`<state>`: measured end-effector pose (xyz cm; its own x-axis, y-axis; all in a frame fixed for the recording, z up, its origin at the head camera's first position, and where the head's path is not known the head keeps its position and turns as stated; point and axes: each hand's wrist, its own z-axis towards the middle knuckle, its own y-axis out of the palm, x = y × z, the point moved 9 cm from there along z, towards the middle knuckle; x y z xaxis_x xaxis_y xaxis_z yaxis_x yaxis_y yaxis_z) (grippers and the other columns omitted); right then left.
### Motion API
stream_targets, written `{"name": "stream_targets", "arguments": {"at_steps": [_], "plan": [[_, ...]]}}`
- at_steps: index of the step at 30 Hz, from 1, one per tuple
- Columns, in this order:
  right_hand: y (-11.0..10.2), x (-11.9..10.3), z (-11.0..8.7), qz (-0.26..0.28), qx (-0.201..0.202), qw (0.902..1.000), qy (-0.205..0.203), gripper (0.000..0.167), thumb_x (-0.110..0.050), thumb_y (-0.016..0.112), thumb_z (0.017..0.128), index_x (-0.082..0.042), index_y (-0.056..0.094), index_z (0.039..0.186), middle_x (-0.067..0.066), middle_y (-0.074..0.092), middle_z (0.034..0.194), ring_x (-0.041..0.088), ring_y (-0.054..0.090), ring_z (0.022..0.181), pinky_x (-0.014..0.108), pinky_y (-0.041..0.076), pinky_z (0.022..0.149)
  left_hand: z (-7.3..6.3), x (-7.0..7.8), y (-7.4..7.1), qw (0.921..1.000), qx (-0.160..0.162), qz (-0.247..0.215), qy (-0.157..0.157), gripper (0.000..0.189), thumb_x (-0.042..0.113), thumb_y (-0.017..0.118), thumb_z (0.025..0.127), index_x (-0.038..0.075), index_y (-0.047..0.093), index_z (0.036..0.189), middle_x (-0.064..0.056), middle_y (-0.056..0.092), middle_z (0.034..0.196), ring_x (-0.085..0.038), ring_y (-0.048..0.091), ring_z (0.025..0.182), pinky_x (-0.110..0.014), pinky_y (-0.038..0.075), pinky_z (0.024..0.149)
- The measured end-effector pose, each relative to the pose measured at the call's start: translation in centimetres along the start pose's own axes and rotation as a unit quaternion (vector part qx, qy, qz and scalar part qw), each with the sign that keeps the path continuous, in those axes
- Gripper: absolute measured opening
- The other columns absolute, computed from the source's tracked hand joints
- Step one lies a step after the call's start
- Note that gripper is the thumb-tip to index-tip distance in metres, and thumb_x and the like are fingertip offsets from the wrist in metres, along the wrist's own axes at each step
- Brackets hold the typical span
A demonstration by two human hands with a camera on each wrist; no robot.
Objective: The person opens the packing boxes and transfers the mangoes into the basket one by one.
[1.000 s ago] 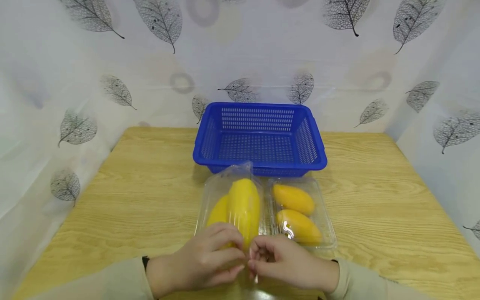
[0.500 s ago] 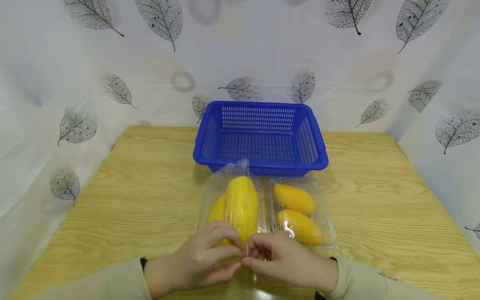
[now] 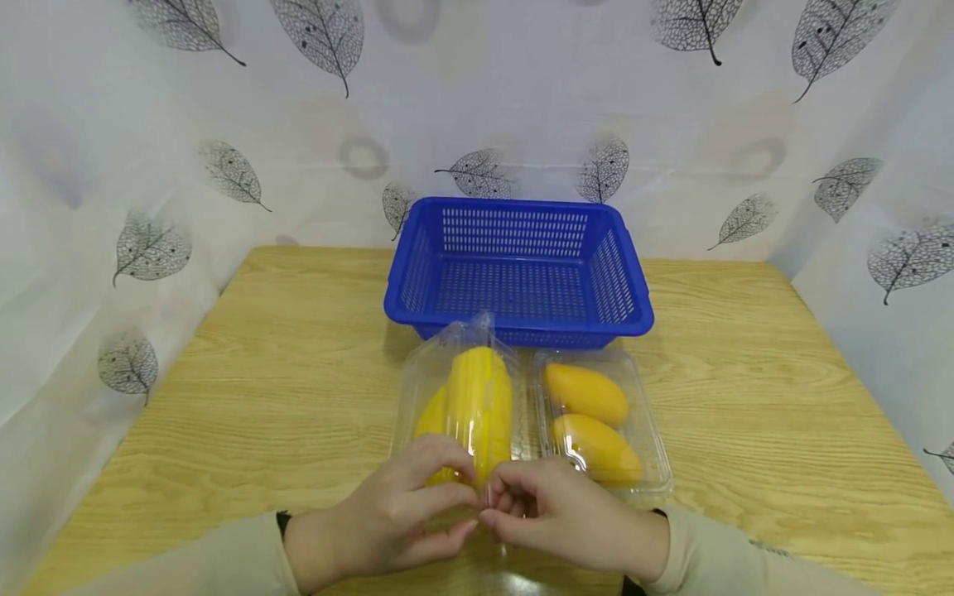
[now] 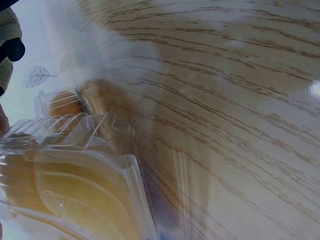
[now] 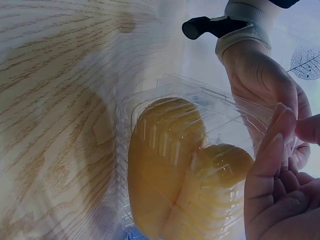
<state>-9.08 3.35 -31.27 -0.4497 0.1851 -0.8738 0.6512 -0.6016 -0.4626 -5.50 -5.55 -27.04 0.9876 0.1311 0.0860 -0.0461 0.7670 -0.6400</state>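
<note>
A clear plastic clamshell container [image 3: 419, 377] holds two large yellow fruits that look like mangoes [image 3: 479, 389]; its top is raised to a peak at the far end. At its near edge, the right hand [image 3: 570, 515] pinches the clear plastic between thumb and index finger. The left hand [image 3: 391, 511] holds the same edge, its fingers curled over the corner and its thumb below. Both hands' fingertips meet there. From the right wrist view, the fruits [image 5: 165, 165] show through the ribbed lid, with the right fingers [image 5: 270, 155] at its edge.
A second clear container [image 3: 647, 414] with two orange-yellow mangoes [image 3: 596, 447] lies just right of the first. Behind both stands a blue perforated basket [image 3: 517, 323] with nothing in it. The wood-grain table [image 3: 261, 372] meets a leaf-patterned curtain [image 3: 298, 124] at the back.
The peak of the container's top has shifted slightly left and lower. Both hands stay at the near edge with small fingertip movements. The head view has tilted a little.
</note>
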Motion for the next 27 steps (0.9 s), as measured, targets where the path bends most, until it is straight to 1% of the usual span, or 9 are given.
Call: {"name": "stream_targets", "arguments": {"at_steps": [12, 18, 27], "plan": [[0.26, 0.11, 0.22, 0.027, -0.009, 0.9996, 0.008, 0.005, -0.009, 0.061, 0.09, -0.009, 0.059, 0.085, -0.009, 0.06, 0.071, -0.006, 0.05, 0.064, 0.018, 0.048, 0.05, -0.08, -0.2, -0.14, 0.9998, 0.017, -0.009, -0.002, 0.013, 0.014, 0.057, 0.084, 0.004, 0.066, 0.082, -0.011, 0.054, 0.095, -0.023, 0.052, 0.091, -0.028, 0.045, 0.083], [0.27, 0.11, 0.33, 0.023, -0.006, 0.9997, 0.01, 0.005, -0.009, 0.061, 0.089, -0.009, 0.059, 0.084, -0.011, 0.056, 0.07, -0.007, 0.048, 0.063, 0.018, 0.047, 0.05, -0.12, -0.27, -0.32, 0.9994, 0.027, -0.023, -0.004, 0.012, 0.012, 0.057, 0.082, 0.003, 0.066, 0.08, -0.011, 0.053, 0.094, -0.023, 0.052, 0.089, -0.028, 0.045, 0.082], [0.33, 0.14, 0.33, 0.024, -0.002, 0.9997, 0.009, 0.006, -0.006, 0.062, 0.087, -0.01, 0.058, 0.084, -0.011, 0.053, 0.069, -0.007, 0.046, 0.061, 0.017, 0.045, 0.049, -0.11, -0.29, -0.41, 0.9988, 0.034, -0.033, -0.01, 0.013, 0.012, 0.056, 0.083, 0.003, 0.065, 0.08, -0.011, 0.053, 0.093, -0.023, 0.052, 0.089, -0.028, 0.045, 0.082]]}}
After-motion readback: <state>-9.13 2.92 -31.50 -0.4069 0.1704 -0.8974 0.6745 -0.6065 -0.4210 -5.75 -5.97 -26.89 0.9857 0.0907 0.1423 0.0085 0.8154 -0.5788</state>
